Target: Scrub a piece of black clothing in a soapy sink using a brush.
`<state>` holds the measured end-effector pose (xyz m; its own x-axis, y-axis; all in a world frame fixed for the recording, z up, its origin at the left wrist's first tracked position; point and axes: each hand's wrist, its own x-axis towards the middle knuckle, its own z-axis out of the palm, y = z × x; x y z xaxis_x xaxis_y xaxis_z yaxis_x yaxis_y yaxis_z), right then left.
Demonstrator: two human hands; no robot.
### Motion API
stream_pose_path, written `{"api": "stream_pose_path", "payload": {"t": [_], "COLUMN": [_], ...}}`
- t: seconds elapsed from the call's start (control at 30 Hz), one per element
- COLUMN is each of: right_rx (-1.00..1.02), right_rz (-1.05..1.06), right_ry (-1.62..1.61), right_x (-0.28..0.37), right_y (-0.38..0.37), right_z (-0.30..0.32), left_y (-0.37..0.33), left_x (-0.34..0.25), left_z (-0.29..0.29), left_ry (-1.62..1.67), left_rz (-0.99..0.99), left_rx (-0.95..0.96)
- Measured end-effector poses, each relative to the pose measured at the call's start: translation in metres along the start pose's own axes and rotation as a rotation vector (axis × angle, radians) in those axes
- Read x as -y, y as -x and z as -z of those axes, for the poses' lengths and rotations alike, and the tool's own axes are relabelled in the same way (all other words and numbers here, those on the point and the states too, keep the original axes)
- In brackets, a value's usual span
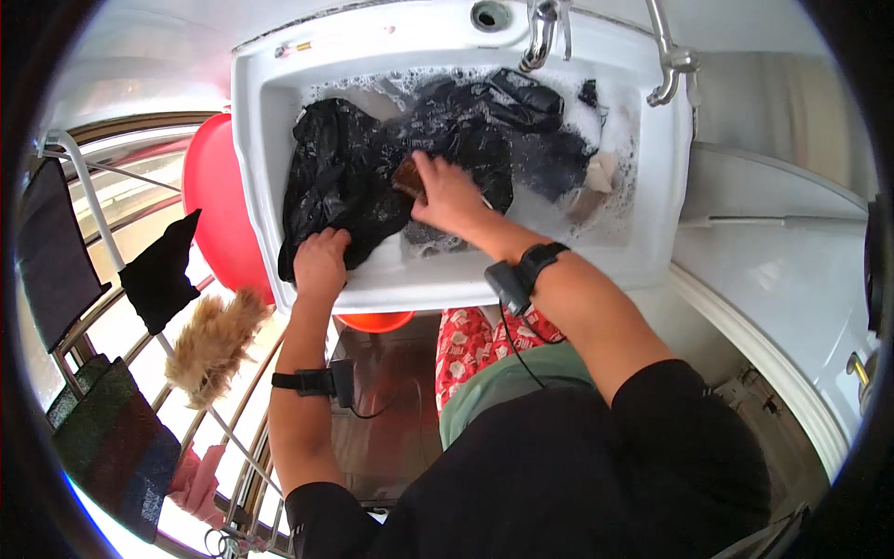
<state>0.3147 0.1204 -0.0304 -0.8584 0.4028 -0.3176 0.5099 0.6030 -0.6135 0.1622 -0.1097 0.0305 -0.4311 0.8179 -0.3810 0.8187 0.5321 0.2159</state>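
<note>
A wet black garment point(331, 154) is spread through soapy water in the white sink point(675, 186). At the sink's front left, my left hand point(321, 261) grips the near edge of the cloth, its fingers bent over the fabric. My right hand point(449, 194) is closed around a brown scrubbing brush point(408, 177), which rests against the garment around the middle of the sink. The brush's underside is hidden. A bunched part of the black fabric point(526, 101) rises from the suds farther back. Something pale point(601, 172) lies in the water at the right.
A metal faucet point(543, 33) overhangs the sink's back edge, with a second tap point(670, 70) at its right. A red basin point(219, 205) stands against the left side. A drying rack point(88, 196) with hanging cloths and a fluffy tan item point(214, 349) is further left.
</note>
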Motion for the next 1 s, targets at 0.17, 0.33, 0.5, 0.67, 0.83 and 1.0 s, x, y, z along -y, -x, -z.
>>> {"api": "stream_pose_path", "payload": {"t": [0.17,0.33,0.5,0.67,0.83,1.0], "right_rx": [-0.001,-0.073,-0.217,-0.103,0.045,0.003], "right_rz": [-0.119,-0.263,-0.303,0.118,0.053,-0.119], "right_ry": [0.321,0.510,0.316,-0.156,0.127,0.309], "right_x": [-0.046,-0.120,-0.079,-0.001,-0.029,-0.096], "right_y": [0.004,0.030,0.045,0.033,0.039,0.064], "right_z": [0.046,0.096,0.094,0.035,0.021,0.055], "left_y": [0.017,-0.004,-0.025,-0.028,0.009,0.012], "left_x": [0.020,-0.017,-0.069,-0.054,-0.048,-0.047], "left_z": [0.002,0.010,-0.004,-0.014,0.035,0.059], "left_ry": [-0.190,-0.307,-0.104,-0.029,0.295,0.231], "left_rz": [0.031,0.101,-0.172,-0.080,-0.096,-0.077], "left_rx": [0.031,0.125,-0.185,0.055,0.466,0.783]}}
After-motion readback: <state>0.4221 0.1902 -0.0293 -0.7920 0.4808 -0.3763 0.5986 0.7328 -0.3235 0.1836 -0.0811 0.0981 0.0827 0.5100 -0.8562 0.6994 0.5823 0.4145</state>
